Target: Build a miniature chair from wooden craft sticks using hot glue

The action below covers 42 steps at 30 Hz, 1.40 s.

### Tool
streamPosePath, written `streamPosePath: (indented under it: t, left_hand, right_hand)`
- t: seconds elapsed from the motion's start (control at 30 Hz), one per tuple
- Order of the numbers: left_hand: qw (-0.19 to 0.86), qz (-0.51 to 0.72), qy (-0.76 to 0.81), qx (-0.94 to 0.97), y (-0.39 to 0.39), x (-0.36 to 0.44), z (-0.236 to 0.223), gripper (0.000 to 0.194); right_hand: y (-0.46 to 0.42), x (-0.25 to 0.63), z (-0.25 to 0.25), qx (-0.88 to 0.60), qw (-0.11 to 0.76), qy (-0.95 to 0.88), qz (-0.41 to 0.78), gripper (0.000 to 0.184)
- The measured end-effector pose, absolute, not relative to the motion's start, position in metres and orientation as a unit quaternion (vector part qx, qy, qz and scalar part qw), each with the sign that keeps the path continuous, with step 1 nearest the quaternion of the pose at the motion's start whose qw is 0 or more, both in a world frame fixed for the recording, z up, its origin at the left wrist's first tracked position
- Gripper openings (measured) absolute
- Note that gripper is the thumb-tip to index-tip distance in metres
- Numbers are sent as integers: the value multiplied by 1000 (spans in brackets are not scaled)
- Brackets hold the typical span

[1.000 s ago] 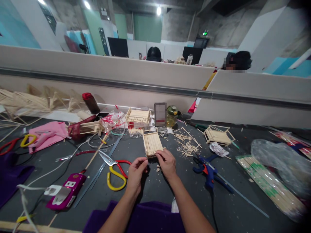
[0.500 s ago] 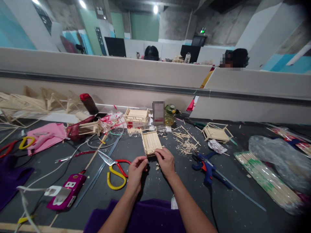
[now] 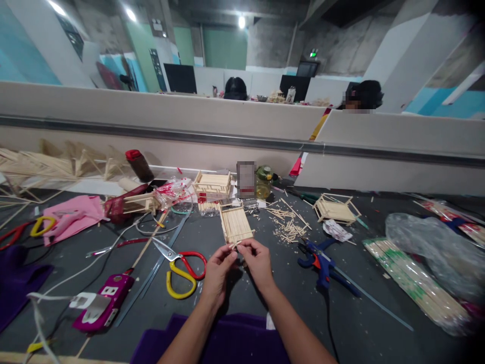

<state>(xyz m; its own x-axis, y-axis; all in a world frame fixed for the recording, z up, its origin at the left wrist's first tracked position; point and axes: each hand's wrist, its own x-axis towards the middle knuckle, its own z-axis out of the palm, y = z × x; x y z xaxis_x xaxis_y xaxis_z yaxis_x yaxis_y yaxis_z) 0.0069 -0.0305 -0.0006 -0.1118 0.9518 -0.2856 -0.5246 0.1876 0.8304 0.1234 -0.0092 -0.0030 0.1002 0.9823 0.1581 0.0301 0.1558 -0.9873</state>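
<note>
A flat panel of glued wooden sticks point(image 3: 235, 224) lies on the dark table point(image 3: 242, 298) in front of me. My left hand point(image 3: 217, 270) and my right hand point(image 3: 258, 260) meet just below its near edge, fingertips pinched together on a short wooden stick point(image 3: 235, 244). The stick sits right at the panel's near edge. Both forearms reach up from the bottom of the view over purple cloth point(image 3: 223, 341).
Red and yellow scissors point(image 3: 181, 265) lie left of my hands, a blue glue gun point(image 3: 322, 264) to the right. Loose stick offcuts point(image 3: 290, 227), small stick frames point(image 3: 335, 208), a pink device point(image 3: 104, 303), cables and a bag of skewers point(image 3: 411, 283) crowd the table. People sit behind the partition.
My two hands have come together; the right left the panel's corner and now pinches the small stick with the left. The view shifted slightly.
</note>
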Motion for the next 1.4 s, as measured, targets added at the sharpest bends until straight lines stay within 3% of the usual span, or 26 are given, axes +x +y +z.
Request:
streamPosePath:
  t: [0.2,0.4,0.67,0.73,0.8,0.97,1.13,1.4]
  left_hand:
    - [640,611,422,200,-29,14,8,36]
    - [640,610,425,195,-31,22,18,33]
    - [679,552,447,183,-29,23,21,39]
    - [702,532,437,182,-29,26,22,37]
    - [718,516,427,188,-29,31,25,35]
    - [736,502,402,210,-28,44,29,32]
    - [744,481,399,235,-30,48,20,32]
    - [730,456,435,266,-32,49,6,33]
  right_hand:
    - [-24,118,2,-471,574,-452,495,16]
    - [-35,127,6,-490,554,-482,469,17]
    - [-77,220,24,-569,365,-720,156,23]
    - [-89,247,25,-620,321,-709,95,21]
    - [-99,271,27,-692,296,-658,33,32]
    - [-107,327,31,-752,298,-585,-64,30]
    - [-102,367,21,-799,209,-559,-72,28]
    - [-77,381,-8,-773,168,-611,-8,26]
